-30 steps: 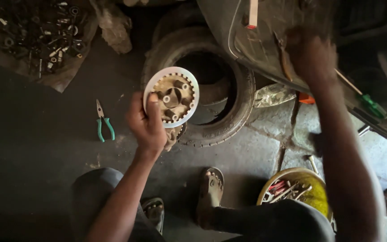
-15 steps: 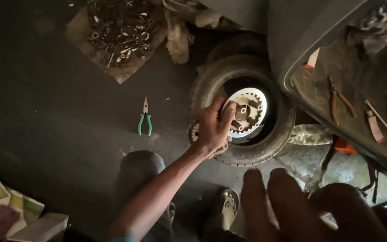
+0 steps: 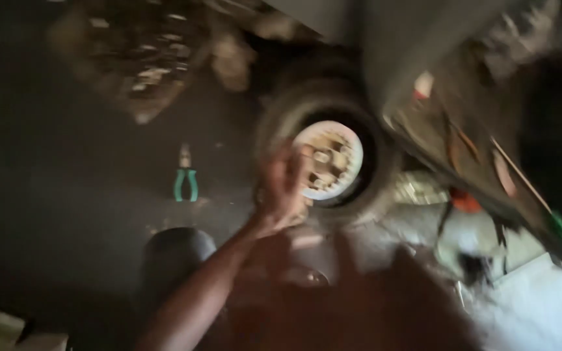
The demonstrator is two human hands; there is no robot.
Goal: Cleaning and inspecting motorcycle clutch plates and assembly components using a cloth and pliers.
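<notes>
Left hand (image 3: 281, 188) grips the round toothed disc (image 3: 328, 161) over the tire (image 3: 326, 156) hole; not set down yet. Right hand's a blur, can't tell.

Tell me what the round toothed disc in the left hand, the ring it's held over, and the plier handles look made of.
Frame is motion-blurred, so hedged. Round pale toothed disc in the left hand: looks like metal, light dull sheen, grimy tan centre. Dark ring-shaped tyre under it: likely black rubber, matte, dusty. Green-handled pliers on the floor: teal grips look plastic-coated; jaws appear greyish metal.
</notes>
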